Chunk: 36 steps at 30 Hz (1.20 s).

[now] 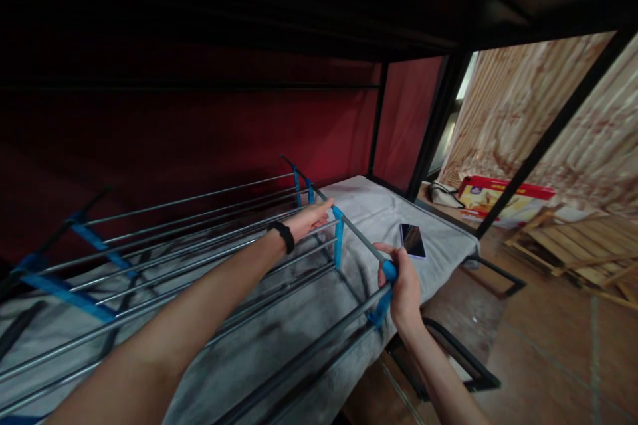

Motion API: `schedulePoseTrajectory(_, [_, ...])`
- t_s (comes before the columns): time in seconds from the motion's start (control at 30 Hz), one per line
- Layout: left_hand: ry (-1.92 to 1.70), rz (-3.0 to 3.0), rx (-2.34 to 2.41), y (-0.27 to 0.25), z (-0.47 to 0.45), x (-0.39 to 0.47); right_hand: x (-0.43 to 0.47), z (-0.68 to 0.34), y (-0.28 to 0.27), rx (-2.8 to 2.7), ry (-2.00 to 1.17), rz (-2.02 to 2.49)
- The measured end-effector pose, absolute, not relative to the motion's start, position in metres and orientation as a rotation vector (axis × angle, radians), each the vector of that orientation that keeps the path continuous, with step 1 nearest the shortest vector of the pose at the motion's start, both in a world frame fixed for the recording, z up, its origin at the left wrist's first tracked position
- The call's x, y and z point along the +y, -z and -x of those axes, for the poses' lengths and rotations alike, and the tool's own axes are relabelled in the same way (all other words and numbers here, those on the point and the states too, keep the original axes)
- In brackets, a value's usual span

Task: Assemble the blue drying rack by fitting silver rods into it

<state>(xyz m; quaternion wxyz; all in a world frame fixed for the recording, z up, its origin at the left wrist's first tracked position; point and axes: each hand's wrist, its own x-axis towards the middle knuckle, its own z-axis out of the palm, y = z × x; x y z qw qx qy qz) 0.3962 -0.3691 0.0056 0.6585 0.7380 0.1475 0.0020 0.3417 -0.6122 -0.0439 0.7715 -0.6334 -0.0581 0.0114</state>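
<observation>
Steadying the metal rack (339, 239), which lies on the bed (369, 196) from nine o'clock round to five, seems to call for even pressure at both places on its end bar (363, 239), since a pull on one side alone could twist the frame. Keeping fingertips out of the gap beside the blue joint (337, 214) should avoid a pinch. The right hand (405, 289), at about half past four, is wrapped round the rounded blue cap (389, 270) at the bar's near end, its forearm rising from five o'clock. The left hand (310, 220) sits near the centre, toward six, its arm stretched over the tubes from seven; its fingers curl at the bar, but I cannot tell how firmly they close. A phone (413, 241) lies at one o'clock from the right hand, and a red-and-yellow box (488, 199) stands farther out at three.
</observation>
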Motion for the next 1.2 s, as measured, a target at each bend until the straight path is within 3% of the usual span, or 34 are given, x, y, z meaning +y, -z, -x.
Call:
schedulePoseTrajectory(0.37, [0.009, -1.645, 0.355, 0.024, -0.419, -0.370, -0.598, -0.330, 0.041, -0.007, 0.095, 1.415])
schedulePoseTrajectory(0.63, [-0.048, -1.633, 0.434, 0.016, -0.420, -0.384, -0.595, -0.330, 0.039, 0.033, 0.180, 1.421])
schedulePoseTrajectory(0.87, [-0.103, -1.852, 0.384, -0.001, -0.407, -0.389, -0.605, -0.333, 0.041, -0.093, -0.056, 1.304])
schedulePoseTrajectory(1.07, [-0.610, -2.374, -0.084, -0.006, -0.336, -0.387, -0.632, -0.348, 0.051, -0.159, -0.237, 1.140])
schedulePoseTrajectory(1.2, [-0.318, -2.665, -0.382, 0.036, -0.265, -0.390, -0.638, -0.386, 0.091, -0.104, -0.328, 1.268])
